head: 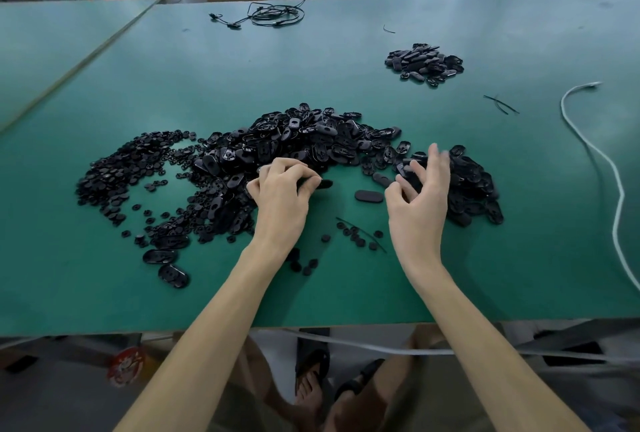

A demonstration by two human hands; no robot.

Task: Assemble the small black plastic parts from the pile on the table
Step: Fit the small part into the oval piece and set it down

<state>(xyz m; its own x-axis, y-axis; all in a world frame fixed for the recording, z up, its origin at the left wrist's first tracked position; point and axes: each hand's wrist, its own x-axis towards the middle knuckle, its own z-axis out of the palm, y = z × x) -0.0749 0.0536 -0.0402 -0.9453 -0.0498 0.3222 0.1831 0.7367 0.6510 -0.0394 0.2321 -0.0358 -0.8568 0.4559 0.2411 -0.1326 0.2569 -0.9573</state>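
Left hand [280,192] first: its fingers are curled tight, the tips pinching a small black part [325,184] low over the table [346,293]. What kind of part it is, I can't make out.

Across from it, the right hand [420,196] is spread, fingers loosely bent and blurred at the tips. It hovers over the near-right edge of the main pile [311,141], and as far as I can see it holds nothing.

Here's the key gap. A loose oval shell [369,195] lies flat between the two hands, just off the right thumb and a little further from the left fingertips. Its long axis runs side to side, from one hand toward the other. My read is that the right hand is the nearer one to pick it up.

Outward from the left hand, a heap of small round discs [131,168] spreads out beyond its knuckles. Far ahead of the right hand sits a separate small heap [424,63], well apart. A white cable [616,189] trails off to that hand's outer side.
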